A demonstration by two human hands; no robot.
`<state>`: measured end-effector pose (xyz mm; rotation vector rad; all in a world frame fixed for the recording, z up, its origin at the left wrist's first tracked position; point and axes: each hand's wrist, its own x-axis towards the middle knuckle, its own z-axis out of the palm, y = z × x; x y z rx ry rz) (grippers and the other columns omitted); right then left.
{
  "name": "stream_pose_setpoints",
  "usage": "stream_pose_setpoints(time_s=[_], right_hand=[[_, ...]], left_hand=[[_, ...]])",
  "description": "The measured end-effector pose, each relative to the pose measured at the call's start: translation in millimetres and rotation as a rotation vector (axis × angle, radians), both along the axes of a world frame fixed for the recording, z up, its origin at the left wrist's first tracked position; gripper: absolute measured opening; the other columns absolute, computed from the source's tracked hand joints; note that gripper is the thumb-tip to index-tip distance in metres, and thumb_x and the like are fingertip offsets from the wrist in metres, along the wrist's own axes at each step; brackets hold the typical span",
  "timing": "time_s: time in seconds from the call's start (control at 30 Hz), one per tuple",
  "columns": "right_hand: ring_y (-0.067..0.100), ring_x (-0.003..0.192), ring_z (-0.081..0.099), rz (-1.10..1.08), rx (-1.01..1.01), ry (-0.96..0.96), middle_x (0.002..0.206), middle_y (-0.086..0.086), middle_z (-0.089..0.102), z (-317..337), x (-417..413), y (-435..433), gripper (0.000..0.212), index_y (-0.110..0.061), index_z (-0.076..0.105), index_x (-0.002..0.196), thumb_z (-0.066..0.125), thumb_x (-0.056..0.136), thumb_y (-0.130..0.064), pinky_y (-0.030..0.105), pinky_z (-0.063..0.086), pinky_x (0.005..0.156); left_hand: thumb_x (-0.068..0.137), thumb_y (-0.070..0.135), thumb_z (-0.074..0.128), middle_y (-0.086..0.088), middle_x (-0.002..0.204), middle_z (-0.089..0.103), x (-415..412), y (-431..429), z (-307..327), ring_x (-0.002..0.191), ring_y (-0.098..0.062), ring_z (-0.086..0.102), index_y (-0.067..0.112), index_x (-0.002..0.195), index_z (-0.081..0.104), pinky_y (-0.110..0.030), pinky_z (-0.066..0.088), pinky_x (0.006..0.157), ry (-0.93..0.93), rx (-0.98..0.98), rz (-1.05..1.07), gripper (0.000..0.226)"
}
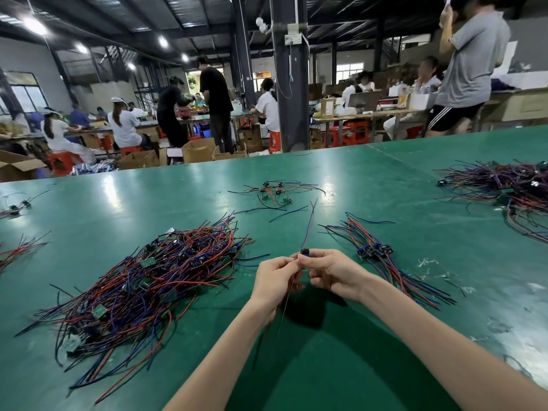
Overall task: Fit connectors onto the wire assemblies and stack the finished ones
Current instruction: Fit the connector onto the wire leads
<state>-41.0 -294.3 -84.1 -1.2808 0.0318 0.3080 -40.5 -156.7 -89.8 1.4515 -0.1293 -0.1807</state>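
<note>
Two grips meet at the small black plastic connector (304, 251) — your right hand (332, 274) clamped on it, left hand (275, 277) pinching the thin dark wire (284, 307), whose length runs from the connector toward you.

The connector (304, 251) is mostly hidden behind the fingertips of the right hand (335, 274). Whether its wires (308, 226) are seated is too small to tell. The left hand (274, 280) covers the top of the dark wire (284, 312) it holds. The frame's edges cut off the right pile (522, 191) and the left bundle (17, 250). The big pile (142, 280) buries most of its green boards (99, 311).
</note>
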Motion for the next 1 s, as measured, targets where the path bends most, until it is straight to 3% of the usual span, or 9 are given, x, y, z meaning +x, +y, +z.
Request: stream_pose_setpoints(time_s=[0.2,0.27,0.37,0.53,0.63,0.8,0.9,1.0], right_hand=[[0.004,0.045,0.050,-0.169,0.018,-0.016,0.062,-0.001,0.063,-2.4,2.3,3.3,0.017,-0.007,0.068,0.085,0.071,0.073,-0.018,0.015,0.043,0.041],[0.004,0.041,0.049,-0.200,0.039,-0.018,0.057,-0.001,0.061,-2.0,2.7,2.3,0.011,-0.004,0.066,0.085,0.066,0.083,-0.015,0.014,0.042,0.038],[0.003,0.040,0.048,-0.196,0.045,-0.032,0.057,-0.001,0.061,-0.1,1.9,2.0,0.011,-0.004,0.066,0.086,0.068,0.081,-0.014,0.013,0.041,0.038],[0.007,0.049,0.056,-0.116,-0.022,0.014,0.064,-0.001,0.065,2.2,0.0,2.0,0.015,-0.006,0.069,0.083,0.067,0.083,-0.021,0.016,0.039,0.046],[0.008,0.051,0.050,-0.147,-0.040,0.010,0.065,0.000,0.065,1.9,0.0,2.8,0.016,-0.006,0.070,0.082,0.070,0.082,-0.022,0.022,0.036,0.055],[0.006,0.040,0.041,-0.296,-0.009,-0.056,0.050,0.001,0.058,2.1,1.4,5.5,0.017,-0.004,0.068,0.064,0.072,0.080,-0.010,0.016,0.033,0.039],[0.006,0.039,0.041,-0.306,-0.008,-0.084,0.049,0.001,0.056,4.2,1.8,4.4,0.020,-0.004,0.068,0.061,0.071,0.080,-0.008,0.017,0.034,0.039],[0.006,0.039,0.042,-0.288,-0.002,-0.098,0.049,0.002,0.054,6.2,3.0,2.2,0.026,-0.006,0.069,0.054,0.071,0.080,-0.007,0.018,0.035,0.040]], left_hand=[[0.090,0.001,0.058,-0.004,0.069,0.066,-2.5,-2.3,-0.7,0.052,-0.008,0.057,0.009,0.079,0.071,-0.021,0.053,0.057,-0.037,0.022,-0.028,0.019],[0.090,0.000,0.058,-0.002,0.066,0.066,-5.3,-4.8,-0.8,0.049,-0.004,0.055,0.010,0.077,0.070,-0.020,0.052,0.055,-0.073,0.041,-0.035,0.021],[0.090,0.000,0.058,0.003,0.062,0.066,-5.9,-5.5,-0.6,0.050,-0.003,0.055,0.010,0.076,0.070,-0.019,0.051,0.055,-0.116,0.054,0.001,0.021],[0.090,0.000,0.057,0.007,0.060,0.068,-5.0,-6.0,-1.0,0.049,0.000,0.056,0.009,0.078,0.070,-0.016,0.048,0.052,-0.127,0.022,0.022,0.020],[0.091,0.000,0.058,0.002,0.067,0.070,-5.0,-6.8,-2.7,0.053,-0.002,0.059,0.009,0.081,0.071,-0.016,0.048,0.054,-0.138,0.019,0.012,0.018],[0.091,0.001,0.058,0.002,0.079,0.072,-3.4,-6.6,-6.2,0.068,0.001,0.064,0.008,0.092,0.070,-0.017,0.050,0.067,-0.274,0.127,-0.013,0.014],[0.092,0.003,0.058,-0.001,0.086,0.072,-2.1,-6.5,-7.5,0.073,-0.003,0.064,0.009,0.097,0.070,-0.025,0.054,0.075,-0.334,0.176,-0.002,0.014],[0.091,0.002,0.058,0.000,0.086,0.072,-2.9,-7.4,-6.9,0.072,-0.002,0.065,0.011,0.096,0.069,-0.026,0.055,0.074,-0.350,0.173,-0.005,0.015]])
